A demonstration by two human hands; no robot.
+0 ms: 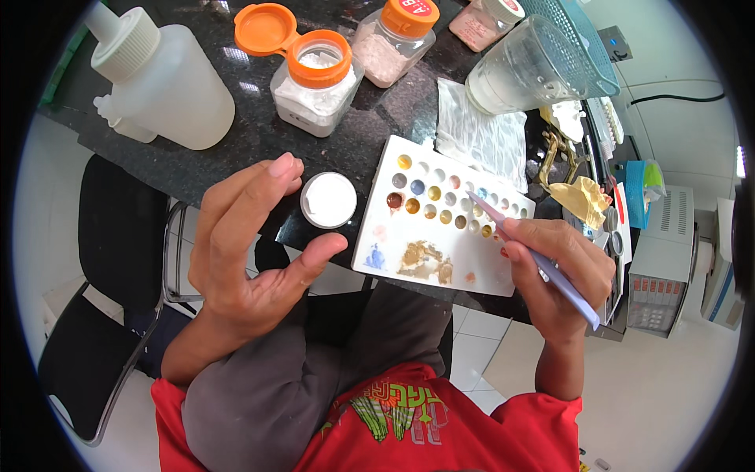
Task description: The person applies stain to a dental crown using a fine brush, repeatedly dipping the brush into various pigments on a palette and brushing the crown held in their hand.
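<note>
A small round container of white material (328, 200) sits at the counter's front, just left of a white palette (440, 228) with rows of coloured wells and smeared pigment below them. My left hand (255, 244) is open beside the container, fingers and thumb curved apart around its left side with nothing between them. My right hand (562, 271) grips a lavender pen-like tool (539, 256), its thin tip pointing at the palette's upper wells; whether it touches them I cannot tell. A wrinkled translucent sheet (480, 126) lies just behind the palette.
On the dark counter (181, 169) stand a white bottle (185, 90), an open orange-lidded jar (311, 98), two more powder jars (385, 55) and a clear beaker (511, 67). A teal basket (590, 47) and yellowish dental casts (578, 203) are at the right. A black chair (118, 228) is at lower left.
</note>
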